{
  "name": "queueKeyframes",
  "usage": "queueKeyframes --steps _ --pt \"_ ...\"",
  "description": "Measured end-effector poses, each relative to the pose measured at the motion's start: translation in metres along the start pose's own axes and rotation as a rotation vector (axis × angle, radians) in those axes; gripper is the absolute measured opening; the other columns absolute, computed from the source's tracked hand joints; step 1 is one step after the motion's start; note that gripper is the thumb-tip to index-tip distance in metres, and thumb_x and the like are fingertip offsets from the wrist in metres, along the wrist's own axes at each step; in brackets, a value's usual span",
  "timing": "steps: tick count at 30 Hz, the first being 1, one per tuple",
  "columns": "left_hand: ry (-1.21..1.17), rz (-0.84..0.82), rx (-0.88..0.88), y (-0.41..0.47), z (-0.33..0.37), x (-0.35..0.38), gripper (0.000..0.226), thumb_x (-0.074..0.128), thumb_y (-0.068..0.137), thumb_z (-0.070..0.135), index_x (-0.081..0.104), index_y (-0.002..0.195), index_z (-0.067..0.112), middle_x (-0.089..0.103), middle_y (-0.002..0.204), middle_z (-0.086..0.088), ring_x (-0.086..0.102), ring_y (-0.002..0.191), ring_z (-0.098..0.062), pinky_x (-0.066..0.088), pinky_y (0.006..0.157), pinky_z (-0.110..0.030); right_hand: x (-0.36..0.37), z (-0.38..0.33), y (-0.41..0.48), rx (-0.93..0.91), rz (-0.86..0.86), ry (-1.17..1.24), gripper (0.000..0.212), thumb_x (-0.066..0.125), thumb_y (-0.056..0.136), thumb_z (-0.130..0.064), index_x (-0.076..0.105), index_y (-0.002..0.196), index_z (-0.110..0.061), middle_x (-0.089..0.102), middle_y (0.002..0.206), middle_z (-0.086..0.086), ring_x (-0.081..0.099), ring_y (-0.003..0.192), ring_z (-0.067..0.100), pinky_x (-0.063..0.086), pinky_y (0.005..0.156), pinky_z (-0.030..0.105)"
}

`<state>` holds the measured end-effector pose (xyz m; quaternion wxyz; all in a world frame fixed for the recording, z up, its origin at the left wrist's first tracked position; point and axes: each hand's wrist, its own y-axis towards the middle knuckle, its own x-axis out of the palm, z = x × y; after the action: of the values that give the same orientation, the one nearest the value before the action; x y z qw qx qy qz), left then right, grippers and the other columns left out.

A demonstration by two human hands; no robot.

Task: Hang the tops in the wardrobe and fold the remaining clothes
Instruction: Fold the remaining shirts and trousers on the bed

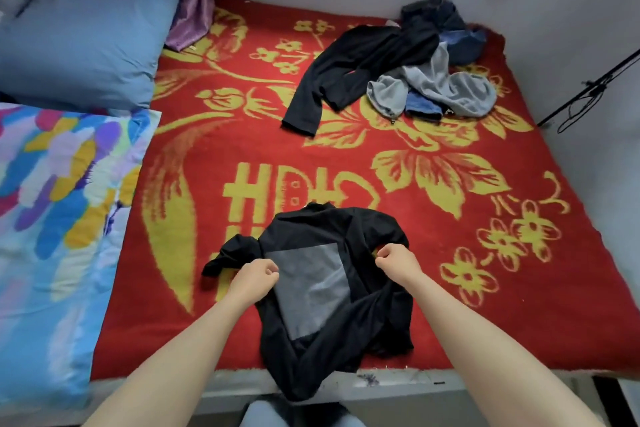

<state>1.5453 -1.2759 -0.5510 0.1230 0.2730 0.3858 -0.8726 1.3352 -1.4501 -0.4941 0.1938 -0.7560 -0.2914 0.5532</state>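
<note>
A black top (367, 236) with a grey square panel lies at the near edge of the bed, its lower part hanging over the edge. My left hand (254, 276) grips the fabric at the panel's left side. My right hand (394, 258) pinches the fabric at the top's right shoulder. A bunched sleeve sticks out to the left of my left hand. Far across the bed lies a pile of clothes: a black long-sleeved garment (349, 69), a grey garment (436, 88) and blue denim pieces (460, 42).
The bed carries a red blanket with yellow flowers (242, 135). A blue pillow (86, 31) and a multicoloured quilt (59, 204) sit on the left. White walls close in the far and right sides. A thin black stand with cable (588, 94) leans at the right.
</note>
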Motion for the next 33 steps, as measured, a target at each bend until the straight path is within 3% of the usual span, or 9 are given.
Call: queueKeyframes --steps 6,10,14,19,23,26,28,30,33 --pt "0.129 0.073 -0.002 0.045 -0.02 -0.006 0.031 0.044 0.095 0.024 0.057 0.122 0.019 0.063 0.114 -0.004 0.053 0.094 -0.021 0.046 0.069 -0.031 0.027 -0.014 0.035 -0.031 -0.012 -0.149 0.03 0.047 0.089 -0.017 0.061 0.114 -0.006 0.061 0.119 0.008 0.049 0.114 0.027 0.045 0.088 0.034" --pt "0.303 0.119 -0.014 0.079 -0.035 0.004 0.041 0.043 0.094 0.025 0.046 0.135 0.021 0.048 0.137 0.0 0.037 0.128 -0.022 0.04 0.093 -0.035 0.047 -0.018 0.074 -0.083 -0.044 -0.251 0.037 0.043 0.094 -0.023 0.052 0.128 -0.016 0.049 0.132 0.007 0.04 0.124 0.025 0.04 0.094 0.034" --pt "0.345 0.15 -0.019 0.121 -0.04 0.014 0.049 0.042 0.096 0.029 0.034 0.143 0.02 0.037 0.146 0.001 0.028 0.136 -0.02 0.035 0.103 -0.036 0.064 -0.022 0.123 -0.138 0.025 -0.357 0.036 0.038 0.097 -0.029 0.049 0.13 -0.017 0.047 0.133 0.004 0.039 0.125 0.022 0.037 0.096 0.035" --pt "0.196 0.197 -0.012 0.172 -0.033 0.032 0.052 0.047 0.095 0.03 0.033 0.144 0.021 0.045 0.142 0.001 0.04 0.131 -0.018 0.029 0.107 -0.034 0.079 -0.032 0.181 -0.346 0.11 -0.534 0.048 0.037 0.099 -0.03 0.028 0.145 -0.018 0.025 0.153 0.007 0.02 0.141 0.021 0.028 0.107 0.035" --pt "-0.258 0.185 -0.07 0.193 -0.024 0.054 0.055 0.054 0.092 0.023 0.034 0.143 0.019 0.044 0.142 0.0 0.043 0.129 -0.02 0.036 0.103 -0.032 0.084 -0.035 0.221 -0.537 0.044 -0.679 0.064 0.039 0.098 -0.032 0.002 0.151 -0.026 -0.004 0.159 0.005 0.0 0.146 0.021 0.009 0.116 0.042" --pt "0.079 0.177 0.175 0.173 -0.018 0.084 0.045 0.049 0.094 0.026 0.044 0.138 0.019 0.052 0.132 0.006 0.048 0.123 -0.018 0.033 0.101 -0.029 0.081 -0.024 0.233 -0.5 -0.112 -0.792 0.05 0.024 0.1 -0.047 0.033 0.144 -0.025 0.031 0.151 0.002 0.024 0.141 0.02 0.005 0.115 0.045" --pt "0.34 0.153 0.43 0.151 -0.018 0.105 0.036 0.047 0.084 0.029 0.066 0.112 0.018 0.065 0.102 0.005 0.058 0.099 -0.02 0.035 0.087 -0.028 0.078 -0.014 0.227 -0.438 -0.065 -0.835 0.075 -0.001 0.095 -0.058 0.064 0.103 -0.019 0.061 0.109 0.0 0.054 0.11 0.019 0.017 0.111 0.039" --pt "0.48 0.173 0.576 0.136 -0.03 0.126 0.03 0.046 0.072 0.034 0.071 0.084 0.022 0.066 0.082 0.005 0.058 0.087 -0.02 0.035 0.081 -0.029 0.077 -0.009 0.224 -0.384 0.028 -0.832 0.072 -0.001 0.096 -0.054 0.053 0.071 -0.014 0.062 0.082 -0.001 0.059 0.081 0.02 0.027 0.101 0.033" --pt "0.391 0.193 0.581 0.131 -0.031 0.133 0.023 0.047 0.07 0.029 0.064 0.085 0.023 0.063 0.084 0.003 0.055 0.085 -0.018 0.038 0.077 -0.027 0.078 -0.006 0.225 -0.296 0.059 -0.774 0.037 0.031 0.1 -0.042 0.049 0.113 -0.012 0.06 0.117 0.006 0.062 0.098 0.026 0.036 0.086 0.034"
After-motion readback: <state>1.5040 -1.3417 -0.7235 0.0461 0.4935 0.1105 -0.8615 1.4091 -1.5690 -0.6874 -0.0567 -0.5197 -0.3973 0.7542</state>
